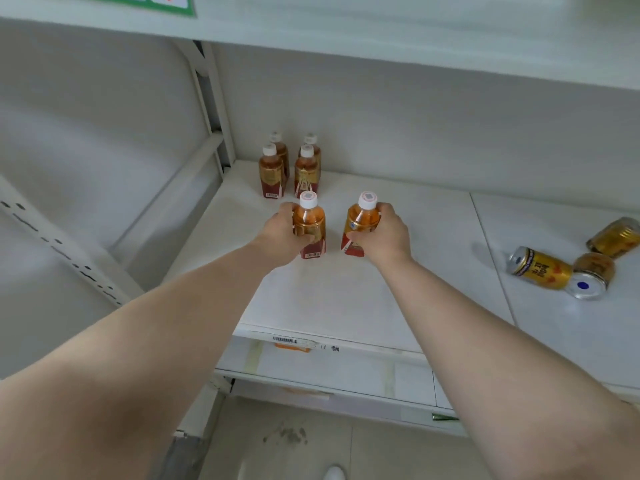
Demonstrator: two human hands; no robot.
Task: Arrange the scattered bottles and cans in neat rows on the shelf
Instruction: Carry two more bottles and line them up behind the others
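Both are clasped mid-body: the left tea bottle (309,221) by the left hand (278,235), the right tea bottle (360,220) by the right hand (382,237); smooth, seemingly full.

left bottle (309,223): clear plastic, glossy; cap white plastic, smooth.
right bottle (362,220): same clear glossy plastic; label film shiny.
rear bottles (306,171): glossy plastic, printed wrap labels.
lying can (540,268): metal, glossy gold print; end bare, silvery, reflective.
shelf board (346,299): white painted finish, smooth, matt with faint sheen.
upright post (207,98): white painted metal, matt.
barcode strip (284,340): paper, matt.
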